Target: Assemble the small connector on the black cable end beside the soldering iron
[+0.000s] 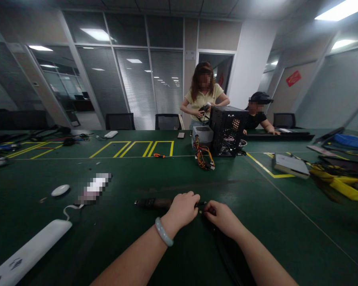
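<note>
My left hand [183,210], with a pale bangle at the wrist, is wrapped round a dark cylindrical tool [156,203] that looks like an electric screwdriver. It lies along the green table, its narrow tip to the left. Just right of the tool's rear end, my right hand [222,217] is closed in a pinch on the end of a black cable [223,250]. The cable runs down toward the near edge beneath my right forearm. The fingers partly hide the cable's end, so whether it touches the tool I cannot tell.
Ahead stand a black computer case [226,129] and a power supply [203,137] with loose wires. Two people are behind them. An orange-handled screwdriver [159,155] lies mid-table. To the left are a white power strip [32,250] and a white mouse [60,190]; a yellow bag [346,186] is right.
</note>
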A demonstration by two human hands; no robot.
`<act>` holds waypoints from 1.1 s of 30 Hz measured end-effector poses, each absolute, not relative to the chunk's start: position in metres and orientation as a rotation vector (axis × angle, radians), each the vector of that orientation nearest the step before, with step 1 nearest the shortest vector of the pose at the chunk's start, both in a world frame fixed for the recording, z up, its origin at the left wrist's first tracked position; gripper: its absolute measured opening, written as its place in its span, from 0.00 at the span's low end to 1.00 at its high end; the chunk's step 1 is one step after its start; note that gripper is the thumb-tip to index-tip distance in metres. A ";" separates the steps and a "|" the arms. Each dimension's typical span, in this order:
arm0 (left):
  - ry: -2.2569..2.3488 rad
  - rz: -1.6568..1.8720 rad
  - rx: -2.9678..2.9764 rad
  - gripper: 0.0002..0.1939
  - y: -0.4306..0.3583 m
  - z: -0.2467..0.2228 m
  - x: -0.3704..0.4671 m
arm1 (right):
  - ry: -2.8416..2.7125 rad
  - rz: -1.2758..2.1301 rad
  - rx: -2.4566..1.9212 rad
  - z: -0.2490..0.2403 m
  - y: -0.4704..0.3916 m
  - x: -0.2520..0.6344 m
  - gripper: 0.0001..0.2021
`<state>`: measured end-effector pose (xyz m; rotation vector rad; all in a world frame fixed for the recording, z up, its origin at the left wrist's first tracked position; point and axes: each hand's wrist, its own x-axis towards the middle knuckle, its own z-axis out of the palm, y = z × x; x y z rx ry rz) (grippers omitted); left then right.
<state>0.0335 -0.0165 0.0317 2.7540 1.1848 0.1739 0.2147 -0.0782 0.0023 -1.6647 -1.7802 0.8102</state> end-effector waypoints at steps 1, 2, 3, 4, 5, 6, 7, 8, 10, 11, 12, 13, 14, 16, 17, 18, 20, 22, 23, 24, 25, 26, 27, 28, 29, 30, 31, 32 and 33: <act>1.191 0.178 2.750 0.06 -0.017 0.032 0.034 | -1.771 0.806 -1.669 0.002 -0.078 0.215 0.05; 1.196 0.185 2.745 0.06 -0.017 0.032 0.034 | -1.761 0.800 -1.674 0.002 -0.078 0.216 0.05; 1.203 0.191 2.741 0.05 -0.018 0.031 0.033 | -1.749 0.790 -1.681 0.002 -0.078 0.217 0.05; 1.211 0.202 2.734 0.05 -0.019 0.030 0.033 | -1.740 0.782 -1.689 0.001 -0.078 0.217 0.04; 1.218 0.220 2.723 0.05 -0.020 0.029 0.032 | -1.735 0.778 -1.696 0.001 -0.078 0.218 0.04; 1.221 0.242 2.706 0.05 -0.021 0.027 0.030 | -1.733 0.777 -1.702 0.001 -0.077 0.218 0.04; 1.219 0.269 2.686 0.05 -0.023 0.026 0.029 | -1.731 0.776 -1.710 0.001 -0.077 0.218 0.04; 1.208 0.298 2.664 0.06 -0.024 0.024 0.027 | -1.728 0.770 -1.723 0.000 -0.077 0.217 0.04; 1.163 0.362 2.628 0.07 -0.025 0.021 0.024 | -1.710 0.748 -1.756 0.000 -0.077 0.217 0.04; 1.139 0.394 2.618 0.08 -0.026 0.020 0.023 | -1.696 0.731 -1.773 0.000 -0.077 0.217 0.04; 1.122 0.424 2.610 0.09 -0.026 0.019 0.022 | -1.681 0.714 -1.789 0.000 -0.077 0.217 0.04; 1.116 0.448 2.604 0.09 -0.027 0.019 0.021 | -1.668 0.697 -1.800 0.000 -0.076 0.217 0.04; 1.121 0.462 2.599 0.10 -0.028 0.019 0.021 | -1.657 0.684 -1.806 -0.001 -0.076 0.217 0.04; 1.152 0.455 2.599 0.11 -0.028 0.019 0.023 | -1.641 0.660 -1.810 -0.002 -0.075 0.217 0.05; 1.168 0.444 2.605 0.11 -0.028 0.020 0.024 | -1.635 0.650 -1.810 -0.002 -0.075 0.216 0.05; 1.181 0.434 2.613 0.11 -0.028 0.020 0.024 | -1.629 0.639 -1.807 -0.003 -0.075 0.216 0.05; 1.184 0.425 2.627 0.11 -0.027 0.021 0.026 | -1.628 0.619 -1.801 -0.004 -0.074 0.215 0.04; 1.166 0.420 2.629 0.10 -0.025 0.020 0.026 | -1.638 0.601 -1.802 -0.004 -0.074 0.215 0.04; 1.155 0.418 2.625 0.10 -0.024 0.019 0.026 | -1.649 0.593 -1.806 -0.004 -0.074 0.215 0.04; 1.139 0.419 2.620 0.10 -0.022 0.018 0.025 | -1.658 0.584 -1.811 -0.004 -0.074 0.215 0.04; 1.123 0.426 2.617 0.10 -0.021 0.016 0.025 | -1.668 0.574 -1.813 -0.004 -0.074 0.215 0.04; 1.106 0.438 2.616 0.09 -0.020 0.014 0.024 | -1.678 0.563 -1.814 -0.004 -0.073 0.215 0.04; 1.088 0.454 2.617 0.09 -0.019 0.012 0.024 | -1.689 0.555 -1.814 -0.004 -0.073 0.214 0.04; 1.073 0.473 2.621 0.09 -0.018 0.010 0.024 | -1.701 0.548 -1.814 -0.004 -0.073 0.213 0.04; 1.060 0.491 2.627 0.08 -0.018 0.008 0.024 | -1.714 0.544 -1.814 -0.004 -0.073 0.212 0.04; 1.048 0.505 2.632 0.08 -0.017 0.007 0.024 | -1.725 0.542 -1.816 -0.003 -0.072 0.211 0.04; 1.037 0.512 2.637 0.08 -0.017 0.005 0.024 | -1.734 0.542 -1.816 -0.003 -0.072 0.209 0.04; 1.026 0.513 2.643 0.08 -0.017 0.005 0.024 | -1.740 0.544 -1.810 -0.003 -0.072 0.208 0.05; 1.016 0.508 2.648 0.07 -0.016 0.005 0.024 | -1.742 0.549 -1.799 -0.003 -0.072 0.207 0.05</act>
